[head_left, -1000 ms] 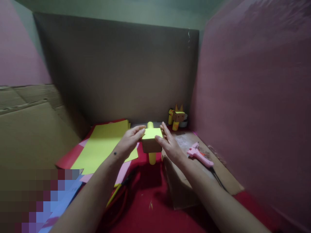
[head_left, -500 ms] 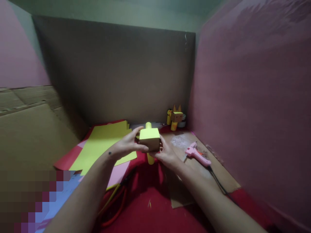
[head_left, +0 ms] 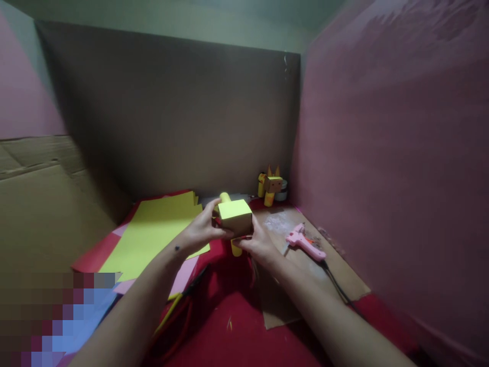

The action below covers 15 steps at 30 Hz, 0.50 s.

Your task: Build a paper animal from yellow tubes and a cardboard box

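Between my two hands is a small cardboard box [head_left: 236, 223] with a yellow paper top. My left hand [head_left: 204, 224] grips its left side, thumb along the lower front edge. My right hand [head_left: 260, 243] is closed on the right side and lower corner. A yellow paper tube [head_left: 224, 197] shows behind the box, and a yellow tube end [head_left: 237, 248] sticks out below it; whether they are one piece is hidden. Both hands hold the box above a red surface [head_left: 221, 306].
Yellow paper sheets [head_left: 153, 224] lie at left. On a cardboard piece [head_left: 336, 278] at right rests a pink glue gun [head_left: 305, 242] with a black cord. A boxy-headed paper figure [head_left: 273, 186] stands in the back corner. Yellow and red-handled scissors [head_left: 171, 311] lie near my left forearm.
The box has turned slightly in my hands, and the rear tube now shows further left and slanted. The whole view has shifted a little, moving the surroundings left.
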Available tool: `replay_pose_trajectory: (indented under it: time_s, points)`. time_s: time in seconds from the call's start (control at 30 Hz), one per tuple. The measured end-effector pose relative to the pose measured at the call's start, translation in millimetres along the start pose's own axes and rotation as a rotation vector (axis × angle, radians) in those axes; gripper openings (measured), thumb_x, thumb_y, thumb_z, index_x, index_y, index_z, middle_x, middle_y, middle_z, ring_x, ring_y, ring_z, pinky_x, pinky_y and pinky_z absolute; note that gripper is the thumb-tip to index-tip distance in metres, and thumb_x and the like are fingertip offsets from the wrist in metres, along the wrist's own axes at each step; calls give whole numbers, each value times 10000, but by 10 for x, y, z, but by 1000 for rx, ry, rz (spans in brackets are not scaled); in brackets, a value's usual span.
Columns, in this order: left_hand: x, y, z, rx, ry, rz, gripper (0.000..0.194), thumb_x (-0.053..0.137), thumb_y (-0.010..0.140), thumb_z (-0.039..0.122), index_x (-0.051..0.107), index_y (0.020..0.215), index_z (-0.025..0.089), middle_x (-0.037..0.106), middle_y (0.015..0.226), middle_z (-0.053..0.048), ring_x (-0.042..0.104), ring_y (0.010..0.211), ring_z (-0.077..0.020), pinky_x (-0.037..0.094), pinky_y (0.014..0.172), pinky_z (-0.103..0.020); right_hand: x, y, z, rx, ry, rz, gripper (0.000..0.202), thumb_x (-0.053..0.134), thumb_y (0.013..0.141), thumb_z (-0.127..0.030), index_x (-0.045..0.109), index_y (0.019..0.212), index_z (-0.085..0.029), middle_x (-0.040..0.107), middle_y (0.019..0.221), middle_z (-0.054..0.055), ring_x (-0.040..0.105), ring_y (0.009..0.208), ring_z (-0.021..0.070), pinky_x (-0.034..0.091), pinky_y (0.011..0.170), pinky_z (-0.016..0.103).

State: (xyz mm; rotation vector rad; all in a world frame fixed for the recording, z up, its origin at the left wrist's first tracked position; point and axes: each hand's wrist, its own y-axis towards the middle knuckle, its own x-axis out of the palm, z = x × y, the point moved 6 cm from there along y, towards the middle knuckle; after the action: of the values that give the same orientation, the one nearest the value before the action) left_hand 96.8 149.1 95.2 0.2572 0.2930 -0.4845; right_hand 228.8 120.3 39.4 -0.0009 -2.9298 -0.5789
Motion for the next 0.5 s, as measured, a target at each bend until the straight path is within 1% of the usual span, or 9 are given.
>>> replay_pose_trajectory:
  time_s: [0.1,0.23,0.3,0.37,0.5]
  points:
    - [39,1,6,18,36,5,978,779,583,244,236,1391,150,552,1131,-109,564,1012,-257,463,873,-397,20,0,-32,-48,57,19,797,790,572,-201,423,1279,-217,630,1178,61,589,1073,249,480,913,377]
    - [57,-9,15,45,81,23,979,772,594,257,235,1401,120,511,1191,-140,536,1055,-267,437,921,-406,62,-5,-69,-87,132,-11,810,812,593,-245,404,1292,-241,628,1208,60,601,1093,250,485,930,381]
    - [54,-12,11,50,96,18,992,768,598,264,220,1410,115,504,1196,-145,535,1047,-271,439,916,-412,71,-11,-80,-113,150,-23,804,811,605,-248,400,1296,-248,624,1219,61,602,1101,251,486,936,383]
    - [46,-14,10,51,109,1,1006,767,600,270,204,1419,117,505,1184,-141,538,1027,-270,449,896,-412,62,-17,-64,-126,118,-13,798,803,620,-254,398,1307,-244,620,1225,67,596,1111,254,480,945,393]
    - [19,-19,23,52,142,-32,1015,771,599,279,198,1425,137,496,1178,-130,525,1036,-270,449,889,-401,18,-25,17,-119,-68,45,821,796,618,-279,401,1337,-237,613,1227,77,558,1149,278,476,936,415]
